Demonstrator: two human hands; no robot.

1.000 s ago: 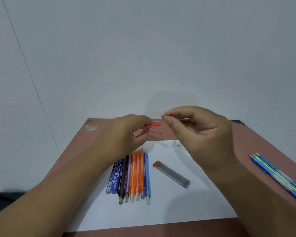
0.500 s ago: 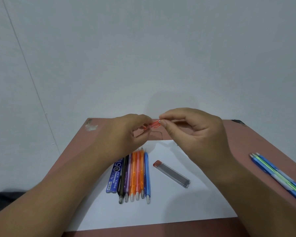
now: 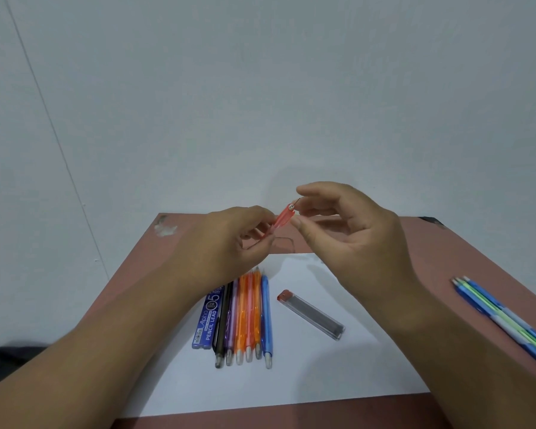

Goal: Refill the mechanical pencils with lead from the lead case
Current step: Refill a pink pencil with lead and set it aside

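My left hand (image 3: 229, 243) holds a translucent red mechanical pencil (image 3: 281, 218) above the table, its open top end tilted up and to the right. My right hand (image 3: 347, 230) is beside that end, thumb and forefinger slightly apart, with a thin dark lead (image 3: 296, 202) at the pencil's opening. On the white sheet (image 3: 307, 366) lie a clear lead case (image 3: 311, 314) with a red cap, a blue lead pack (image 3: 207, 320), and a row of several pencils (image 3: 245, 317) in black, purple, orange and blue.
The sheet lies on a reddish-brown table (image 3: 446, 258) against a pale wall. Several blue and green pencils (image 3: 505, 317) lie at the table's right edge. A white smear (image 3: 166, 229) marks the far left corner. Something dark (image 3: 7, 360) sits low at the left.
My left hand has tipped the red pencil's top end upward. My right hand's pinch at that end has loosened, thumb and forefinger spreading apart, and the hand has risen slightly.
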